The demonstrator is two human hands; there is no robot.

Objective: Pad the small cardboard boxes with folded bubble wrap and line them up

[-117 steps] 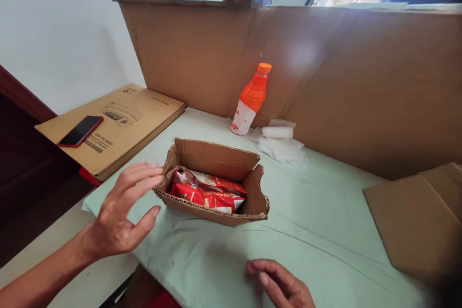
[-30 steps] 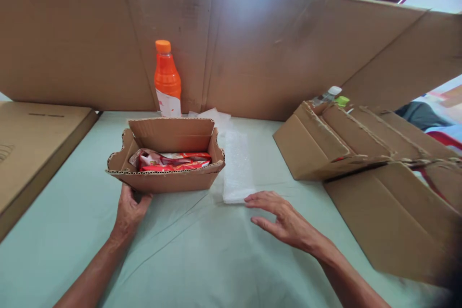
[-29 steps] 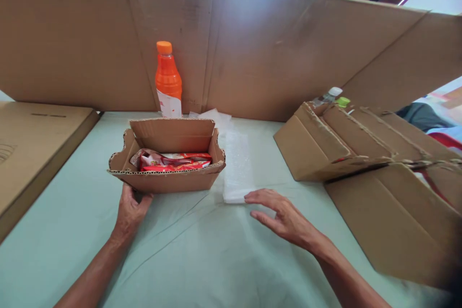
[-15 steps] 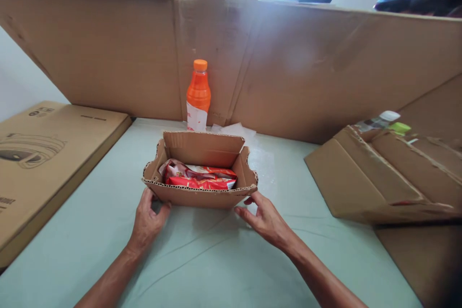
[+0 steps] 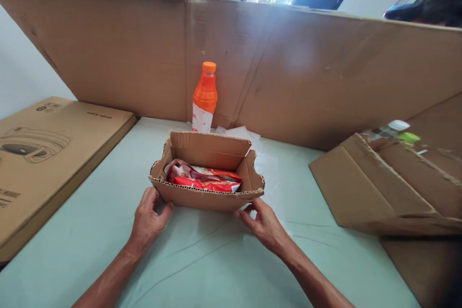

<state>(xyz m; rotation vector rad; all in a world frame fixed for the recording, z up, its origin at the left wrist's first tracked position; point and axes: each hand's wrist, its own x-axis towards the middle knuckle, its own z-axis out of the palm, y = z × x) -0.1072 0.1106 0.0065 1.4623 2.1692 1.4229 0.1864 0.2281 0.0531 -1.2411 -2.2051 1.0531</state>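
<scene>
So the big change here is the right hand (image 5: 265, 224): a second ago it was off to the right of the small open box (image 5: 202, 200), fingertips at the clear plastic wrap (image 5: 270, 173), and now it's at the box's near right corner, thumb along the front. The left hand (image 5: 149, 216) is at the near left corner, same as it was. So both hands are clamped on the box, well apart from each other, though the fingertips are hidden so I can't tell how firm the hold is. To me that looks like it's gone from a one-handed hold to a two-handed one, so way steadier

The box sits open side up on the green cloth (image 5: 202, 269), and I can't tell if its base is fully down. Red packets (image 5: 205, 184) lie inside it, the orange bottle (image 5: 205, 98) is right behind it, the printed carton (image 5: 72, 134) is off to its left and the divided carton (image 5: 357, 187) is well to its right
</scene>
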